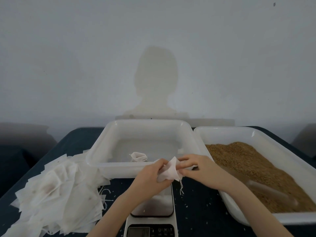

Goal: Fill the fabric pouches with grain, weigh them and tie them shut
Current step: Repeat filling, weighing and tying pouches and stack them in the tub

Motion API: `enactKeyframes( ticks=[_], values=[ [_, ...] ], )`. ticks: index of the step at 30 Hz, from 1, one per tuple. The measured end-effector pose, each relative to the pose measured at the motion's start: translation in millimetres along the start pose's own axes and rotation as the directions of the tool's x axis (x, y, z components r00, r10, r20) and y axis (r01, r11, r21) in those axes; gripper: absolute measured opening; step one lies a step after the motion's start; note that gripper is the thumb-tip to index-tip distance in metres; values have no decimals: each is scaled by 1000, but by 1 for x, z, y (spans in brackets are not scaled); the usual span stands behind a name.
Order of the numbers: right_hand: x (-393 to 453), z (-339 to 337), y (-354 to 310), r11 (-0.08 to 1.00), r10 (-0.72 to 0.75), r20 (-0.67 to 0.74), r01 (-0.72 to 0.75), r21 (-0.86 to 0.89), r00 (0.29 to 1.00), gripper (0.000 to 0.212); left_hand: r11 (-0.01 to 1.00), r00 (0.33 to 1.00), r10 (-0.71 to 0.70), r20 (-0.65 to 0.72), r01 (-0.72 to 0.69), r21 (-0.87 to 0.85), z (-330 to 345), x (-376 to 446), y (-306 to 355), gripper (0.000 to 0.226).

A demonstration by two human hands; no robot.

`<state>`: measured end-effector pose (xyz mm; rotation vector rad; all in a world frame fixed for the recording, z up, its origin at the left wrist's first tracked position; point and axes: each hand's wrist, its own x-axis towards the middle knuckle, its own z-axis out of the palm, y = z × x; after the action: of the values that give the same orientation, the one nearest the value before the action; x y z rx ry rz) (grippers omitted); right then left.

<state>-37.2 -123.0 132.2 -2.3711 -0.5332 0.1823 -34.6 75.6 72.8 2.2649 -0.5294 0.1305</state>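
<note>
A heap of empty pouches [56, 190] is lying on the table's left. The left hand [152, 177] is pinching one side of a white pouch [169, 171] above the scale [152, 214], in front of a white tray [102, 151] holding another pouch [138, 156]. The right hand [198, 168] is pinching the held pouch's other side, beside the grain [248, 168] tray [222, 134].

A white fabric pouch [169, 171] with dangling drawstrings is held above the scale [152, 218], a tied pouch [138, 156] lies in the middle white tray [102, 151], flat empty pouches [56, 194] are heaped at left, and brown grain [253, 170] fills the right tray [222, 132].
</note>
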Motion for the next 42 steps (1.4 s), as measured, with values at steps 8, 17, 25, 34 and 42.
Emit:
enactKeyframes(
  ticks=[8, 17, 25, 34, 42],
  values=[
    [-34, -72, 78, 953, 148, -387, -237, -191, 910, 16, 999, 999, 17, 41, -19, 51, 11, 19, 17, 30],
    [-60, -92, 168, 775, 507, -1, -456, -438, 862, 47, 993, 991, 98, 89, -103, 50, 31, 38, 39, 33],
    [-65, -103, 177, 826, 448, 33, -399, -398, 894, 19, 992, 991, 100, 94, -107, 72, 44, 36, 37, 29],
    [-85, -150, 186, 606, 572, -244, -604, -517, 783, 19, 992, 990, 87, 108, -96, 82, 42, 34, 37, 26],
    [-65, -132, 172, 646, 601, -156, -592, -482, 784, 13, 990, 988, 88, 130, -101, 96, 49, 36, 41, 31]
  ],
)
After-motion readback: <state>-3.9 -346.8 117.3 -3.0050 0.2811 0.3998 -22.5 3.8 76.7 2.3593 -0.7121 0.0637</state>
